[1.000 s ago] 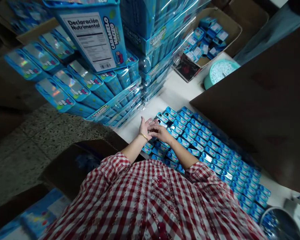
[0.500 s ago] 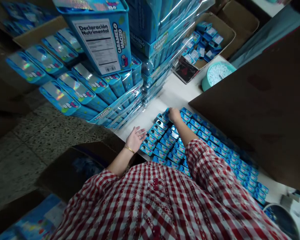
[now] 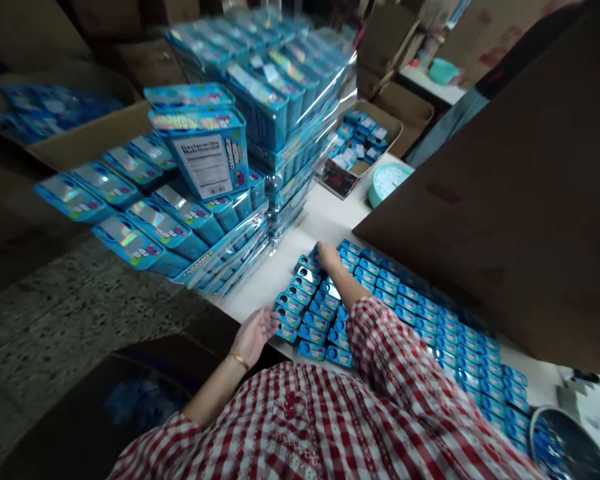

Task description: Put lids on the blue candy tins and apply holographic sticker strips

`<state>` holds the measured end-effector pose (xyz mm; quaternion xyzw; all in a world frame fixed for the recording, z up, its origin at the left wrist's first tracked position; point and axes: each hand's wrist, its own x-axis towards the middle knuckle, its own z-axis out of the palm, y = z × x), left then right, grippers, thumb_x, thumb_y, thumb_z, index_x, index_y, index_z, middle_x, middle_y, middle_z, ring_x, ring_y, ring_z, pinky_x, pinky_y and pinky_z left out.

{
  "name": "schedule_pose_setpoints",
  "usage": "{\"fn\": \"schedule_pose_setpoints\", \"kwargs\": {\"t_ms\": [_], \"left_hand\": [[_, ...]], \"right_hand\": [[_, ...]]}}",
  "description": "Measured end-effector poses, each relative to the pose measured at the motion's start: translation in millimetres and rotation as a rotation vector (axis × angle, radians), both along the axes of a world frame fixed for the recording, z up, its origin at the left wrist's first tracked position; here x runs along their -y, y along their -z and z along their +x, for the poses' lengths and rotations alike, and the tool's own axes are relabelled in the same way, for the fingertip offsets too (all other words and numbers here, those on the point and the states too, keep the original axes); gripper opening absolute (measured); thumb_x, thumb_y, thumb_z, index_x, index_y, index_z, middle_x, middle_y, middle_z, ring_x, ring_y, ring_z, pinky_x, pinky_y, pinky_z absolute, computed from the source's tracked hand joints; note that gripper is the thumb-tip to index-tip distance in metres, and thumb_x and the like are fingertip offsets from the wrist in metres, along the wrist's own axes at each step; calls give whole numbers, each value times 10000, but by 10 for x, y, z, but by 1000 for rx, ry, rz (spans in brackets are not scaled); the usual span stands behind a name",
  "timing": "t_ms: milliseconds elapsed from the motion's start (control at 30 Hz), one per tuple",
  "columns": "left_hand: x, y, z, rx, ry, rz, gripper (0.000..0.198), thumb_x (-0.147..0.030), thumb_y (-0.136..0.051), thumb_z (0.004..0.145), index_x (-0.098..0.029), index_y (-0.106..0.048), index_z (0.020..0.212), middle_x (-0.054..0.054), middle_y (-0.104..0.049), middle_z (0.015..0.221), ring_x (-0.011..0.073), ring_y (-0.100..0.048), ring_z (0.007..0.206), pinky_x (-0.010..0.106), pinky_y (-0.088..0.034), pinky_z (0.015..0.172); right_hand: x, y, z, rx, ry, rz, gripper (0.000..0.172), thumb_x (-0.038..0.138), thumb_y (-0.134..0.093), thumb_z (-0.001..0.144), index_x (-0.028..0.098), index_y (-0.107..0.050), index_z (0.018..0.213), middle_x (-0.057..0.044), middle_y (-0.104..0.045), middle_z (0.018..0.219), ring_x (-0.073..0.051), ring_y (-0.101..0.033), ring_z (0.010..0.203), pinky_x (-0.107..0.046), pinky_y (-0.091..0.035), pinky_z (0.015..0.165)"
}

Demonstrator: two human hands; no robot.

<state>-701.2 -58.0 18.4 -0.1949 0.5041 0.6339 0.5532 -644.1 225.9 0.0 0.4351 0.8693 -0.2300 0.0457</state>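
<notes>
Bunching together, the fingers of the right hand [image 3: 329,257] come down on the far-left corner of the packed small blue containers [image 3: 300,293]; whether they grip one cannot be told, since the hand hides the contact. The fingers of the left hand [image 3: 254,337] are loosely curled and part open, holding nothing, their tips at the ends of the nearest row, touching or just beside it. The containers stand in close rows on the white tabletop [image 3: 273,277], many showing a round dark or blue spot on top. Each is probably light and fairly stiff, with a glossy skin that may slide under dry fingertips; a pinch across the two long sides near the top seems the surest hold, easiest along the outer row, as inner ones leave little gap for fingers. The tabletop's near edge runs close by the left hand. A pale strip gives sideways room between the rows and the wrapped stack of tubs [image 3: 290,160], while the brown cardboard box [image 3: 505,227] walls off the right, and a turquoise bowl [image 3: 377,191] sits beyond the far end.
</notes>
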Motion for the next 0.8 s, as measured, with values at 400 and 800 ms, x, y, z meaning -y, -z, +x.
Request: {"fn": "schedule_pose_setpoints", "kwargs": {"t_ms": [400, 800], "left_hand": [[-574, -186, 1361, -138, 311, 83, 59, -137, -611, 791, -147, -618, 848, 57, -676, 722, 118, -645, 588, 209, -509, 554], [-1115, -442, 3911, -185, 763, 72, 151, -141, -477, 865, -137, -619, 916, 55, -689, 771, 124, -656, 638, 234, -546, 604]], "right_hand": [[769, -304, 4872, -279, 1081, 521, 594, 629, -265, 763, 417, -453, 1285, -158, -579, 1208, -317, -519, 1189, -502, -453, 947], [1297, 170, 8536, 58, 1675, 55, 654, 446, -530, 815, 49, -416, 1322, -267, -528, 1243, -283, -536, 1133, -345, -423, 923]]}}
